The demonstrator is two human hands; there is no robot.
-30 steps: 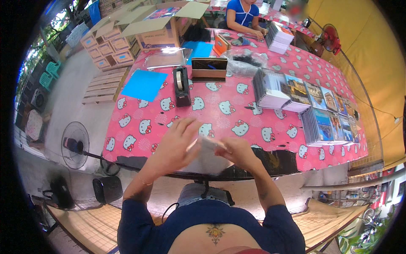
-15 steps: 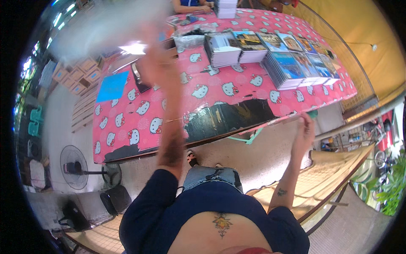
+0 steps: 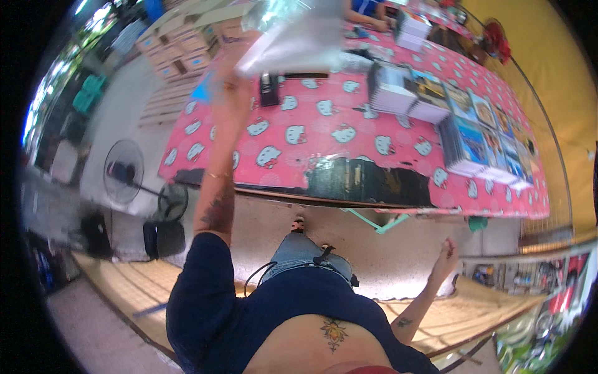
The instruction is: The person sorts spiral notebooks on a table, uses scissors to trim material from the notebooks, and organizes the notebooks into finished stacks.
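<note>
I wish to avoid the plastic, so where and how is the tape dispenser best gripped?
Probably grip the tape dispenser across its two long sides at the near end, coming from the near side of the table. Its body is narrow and runs away from that side, with the near end uncovered; the plastic hides its far end here.

At twelve o'clock, the top edge crops a motion-smeared clear plastic sheet. The left hand gripping it, at eleven, is blurred and partly hides a blue sheet. A co-worker at one loses their head to the edge. At four, the right hand is perhaps curled, too small to tell.
</note>
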